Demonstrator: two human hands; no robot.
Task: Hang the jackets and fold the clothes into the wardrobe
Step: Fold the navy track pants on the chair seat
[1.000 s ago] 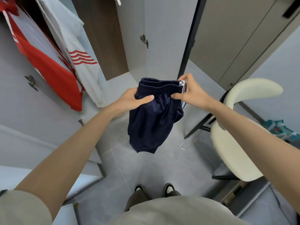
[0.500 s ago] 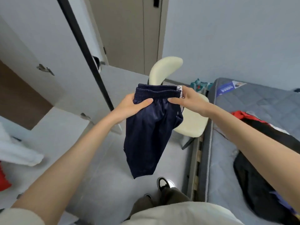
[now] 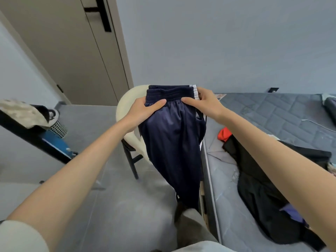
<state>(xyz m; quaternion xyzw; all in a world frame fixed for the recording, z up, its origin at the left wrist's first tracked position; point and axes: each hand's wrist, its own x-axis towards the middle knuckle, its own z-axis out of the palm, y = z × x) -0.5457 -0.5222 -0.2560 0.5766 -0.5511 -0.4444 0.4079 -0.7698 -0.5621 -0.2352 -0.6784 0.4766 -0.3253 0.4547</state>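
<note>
Both hands pinch the elastic waistband of navy shorts (image 3: 172, 142): left hand (image 3: 143, 111) and right hand (image 3: 203, 102), holding them hanging in front of the cream chair (image 3: 127, 106), beside the grey mattress (image 3: 272, 113).

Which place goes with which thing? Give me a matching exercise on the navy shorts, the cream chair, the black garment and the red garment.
Things:
1. navy shorts
2. cream chair
3. black garment
4. red garment

Places:
A. standing on the floor beside the mattress
B. gripped at the waistband by the left hand and right hand
C. bunched small on the mattress, near its edge
D. spread along the mattress, below the right forearm

Pairs: 1-B, 2-A, 3-D, 4-C
</note>
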